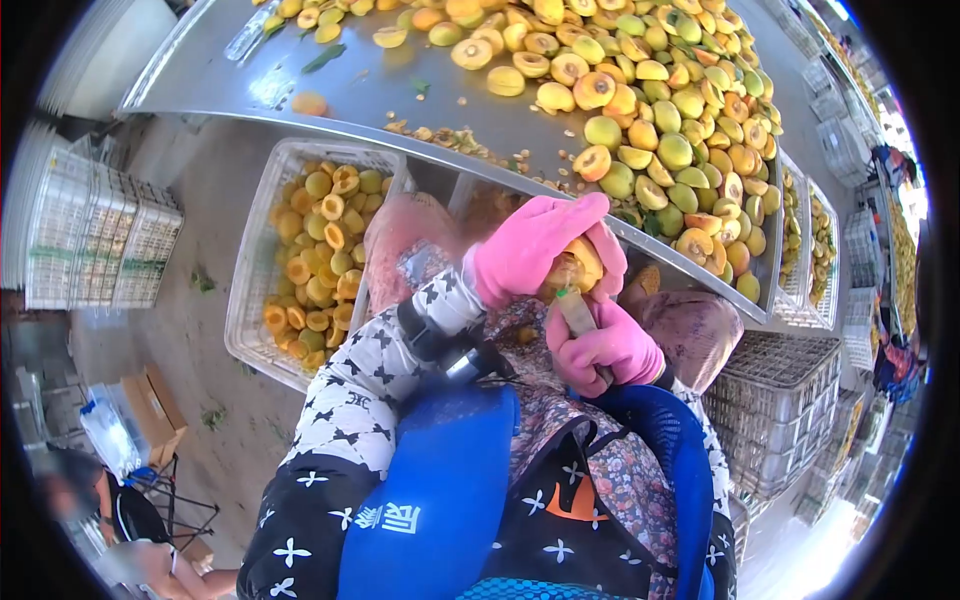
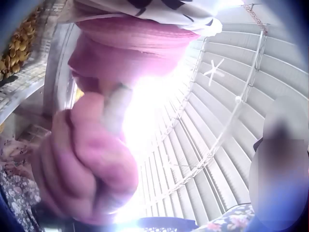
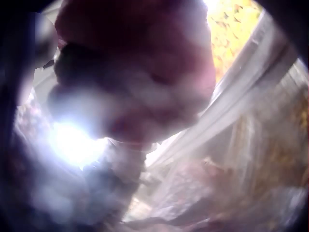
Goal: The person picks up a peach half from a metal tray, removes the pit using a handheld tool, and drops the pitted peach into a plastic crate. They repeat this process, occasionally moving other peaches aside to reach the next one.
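Note:
In the head view my left hand [image 1: 540, 250], in a pink glove, holds a yellow-orange apricot [image 1: 580, 268] with the fingers wrapped over its top. Just below it, my right hand [image 1: 610, 345], also pink-gloved, grips a short flat grey tool [image 1: 577, 313] with a green tip. The tool's tip is right at the lower side of the fruit. In the left wrist view the right hand's curled fingers [image 2: 87, 159] close round the same grey tool [image 2: 117, 108]. The right wrist view shows the glove dark and blurred.
Halved and whole apricots [image 1: 690, 130] are heaped on a metal table [image 1: 340, 90], with loose pits along its near edge. A white crate [image 1: 250, 290] of halves stands at the left. Stacked crates [image 1: 775, 400] stand right, others [image 1: 90, 230] far left. A person [image 1: 140, 520] is at lower left.

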Tool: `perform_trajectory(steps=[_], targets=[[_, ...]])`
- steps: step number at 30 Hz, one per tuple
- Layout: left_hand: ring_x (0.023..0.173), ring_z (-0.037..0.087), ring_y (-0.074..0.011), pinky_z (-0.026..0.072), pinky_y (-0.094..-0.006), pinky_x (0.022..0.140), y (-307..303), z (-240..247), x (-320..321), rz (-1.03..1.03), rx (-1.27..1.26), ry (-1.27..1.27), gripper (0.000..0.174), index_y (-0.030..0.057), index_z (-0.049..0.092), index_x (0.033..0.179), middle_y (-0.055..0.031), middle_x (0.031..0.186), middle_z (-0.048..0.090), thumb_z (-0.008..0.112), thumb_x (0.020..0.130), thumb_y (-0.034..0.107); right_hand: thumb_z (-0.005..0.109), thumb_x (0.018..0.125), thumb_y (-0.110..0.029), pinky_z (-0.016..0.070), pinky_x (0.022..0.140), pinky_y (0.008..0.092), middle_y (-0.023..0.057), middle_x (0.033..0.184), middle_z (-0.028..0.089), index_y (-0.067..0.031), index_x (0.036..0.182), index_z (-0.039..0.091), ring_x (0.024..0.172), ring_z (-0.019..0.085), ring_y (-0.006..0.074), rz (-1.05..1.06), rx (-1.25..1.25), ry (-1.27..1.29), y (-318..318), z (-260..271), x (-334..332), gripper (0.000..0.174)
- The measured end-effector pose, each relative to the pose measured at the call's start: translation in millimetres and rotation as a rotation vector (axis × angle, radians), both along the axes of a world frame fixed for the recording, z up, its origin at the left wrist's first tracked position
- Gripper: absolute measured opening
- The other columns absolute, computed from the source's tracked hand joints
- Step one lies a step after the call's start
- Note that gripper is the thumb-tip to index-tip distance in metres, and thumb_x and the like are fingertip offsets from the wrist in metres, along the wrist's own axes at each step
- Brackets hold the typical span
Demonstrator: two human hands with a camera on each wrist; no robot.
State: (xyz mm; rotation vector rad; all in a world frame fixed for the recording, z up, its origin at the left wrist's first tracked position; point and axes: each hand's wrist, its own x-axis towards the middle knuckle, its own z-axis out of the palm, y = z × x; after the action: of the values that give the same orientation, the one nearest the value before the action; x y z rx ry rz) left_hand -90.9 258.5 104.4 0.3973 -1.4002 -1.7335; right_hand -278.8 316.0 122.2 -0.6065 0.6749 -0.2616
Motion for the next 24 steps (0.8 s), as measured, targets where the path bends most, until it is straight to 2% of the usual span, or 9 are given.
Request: perform_trajectory(steps=[4, 6, 8, 11, 13, 15, 17, 21, 24], targets=[[0.080, 0.067, -0.0148, 0.0524, -0.0284, 0.078, 11, 7, 49, 0.320, 0.113, -0.358, 0.040, 0.0009, 0.071, 0.094, -0.0081, 0.090, 0.073, 0.048, 0.105, 0.032, 0.069, 0.077, -0.005, 0.0364, 0.042, 0.0262, 0.0053, 0.057, 0.053, 0.0019, 0.085, 0.058, 0.045, 0.049, 0.0134, 0.074, -0.118, 0.003, 2, -1, 7, 0.015], [0.083, 0.067, -0.0137, 0.0534, -0.0275, 0.080, 21, 4, 114, 0.386, 0.298, -0.325, 0.028, 0.0004, 0.071, 0.107, -0.0077, 0.097, 0.073, 0.058, 0.101, 0.025, 0.071, 0.084, -0.010, 0.0386, 0.046, 0.0241, 0.0020, 0.063, 0.056, -0.0014, 0.092, 0.060, 0.050, 0.051, 0.0101, 0.047, -0.153, 0.089, -3, 1, -8, 0.016], [0.090, 0.067, -0.0141, 0.0543, -0.0273, 0.081, 24, 8, 145, 0.775, 0.158, -0.528, 0.027, -0.0009, 0.069, 0.116, -0.0072, 0.102, 0.073, 0.065, 0.096, 0.018, 0.070, 0.087, -0.015, 0.0414, 0.050, 0.0236, 0.0012, 0.071, 0.059, -0.0040, 0.098, 0.060, 0.055, 0.054, 0.0085, 0.070, -0.281, 0.377, -7, -10, -16, 0.019], [0.103, 0.064, -0.0136, 0.0490, -0.0272, 0.093, -4, 18, 114, 0.849, 0.045, -0.705, 0.029, -0.0012, 0.069, 0.114, -0.0073, 0.104, 0.071, 0.059, 0.098, 0.022, 0.070, 0.088, -0.019, 0.0425, 0.052, 0.0225, 0.0002, 0.076, 0.060, -0.0055, 0.102, 0.060, 0.059, 0.054, 0.0070, 0.033, -0.374, 0.529, -4, -32, -19, 0.022], [0.101, 0.067, -0.0182, 0.0535, -0.0292, 0.088, -45, -2, 85, 0.667, 0.042, -0.769, 0.039, 0.0041, 0.068, 0.121, -0.0091, 0.120, 0.068, 0.066, 0.093, 0.032, 0.070, 0.088, -0.019, 0.0427, 0.052, 0.0224, 0.0001, 0.077, 0.060, -0.0054, 0.103, 0.060, 0.059, 0.054, 0.0067, 0.011, -0.376, 0.495, -3, -30, -19, 0.023], [0.108, 0.066, -0.0244, 0.0532, -0.0311, 0.092, -85, -38, 40, 0.658, -0.252, -0.792, 0.041, 0.0080, 0.065, 0.126, -0.0131, 0.129, 0.063, 0.066, 0.090, 0.028, 0.069, 0.086, -0.016, 0.0409, 0.051, 0.0227, 0.0011, 0.073, 0.061, -0.0042, 0.103, 0.060, 0.057, 0.055, 0.0086, -0.066, -0.379, 0.531, -2, -22, -16, 0.022], [0.107, 0.065, -0.0244, 0.0511, -0.0341, 0.096, -121, -63, 8, 0.533, -0.638, -0.834, 0.053, 0.0103, 0.055, 0.139, -0.0123, 0.138, 0.056, 0.066, 0.088, 0.017, 0.069, 0.087, -0.016, 0.0412, 0.051, 0.0226, 0.0014, 0.073, 0.061, -0.0038, 0.104, 0.060, 0.057, 0.055, 0.0086, -0.099, -0.403, 0.575, -1, -21, -23, 0.023], [0.119, 0.057, -0.0308, 0.0514, -0.0384, 0.094, -144, -64, -32, -0.004, -0.534, -1.061, 0.067, 0.0201, 0.048, 0.145, -0.0147, 0.138, 0.053, 0.069, 0.082, 0.016, 0.068, 0.088, -0.016, 0.0427, 0.051, 0.0229, 0.0024, 0.074, 0.062, -0.0031, 0.107, 0.060, 0.057, 0.056, 0.0088, -0.239, -0.399, 0.532, 7, -40, -51, 0.024], [0.118, 0.057, -0.0313, 0.0522, -0.0377, 0.092, -136, -62, -43, 0.057, -0.639, -1.247, 0.066, 0.0183, 0.049, 0.143, -0.0140, 0.133, 0.056, 0.070, 0.080, 0.016, 0.069, 0.089, -0.020, 0.0446, 0.053, 0.0242, 0.0017, 0.076, 0.062, -0.0032, 0.108, 0.060, 0.058, 0.056, 0.0087, -0.382, -0.416, 0.540, 6, -51, -63, 0.027]])
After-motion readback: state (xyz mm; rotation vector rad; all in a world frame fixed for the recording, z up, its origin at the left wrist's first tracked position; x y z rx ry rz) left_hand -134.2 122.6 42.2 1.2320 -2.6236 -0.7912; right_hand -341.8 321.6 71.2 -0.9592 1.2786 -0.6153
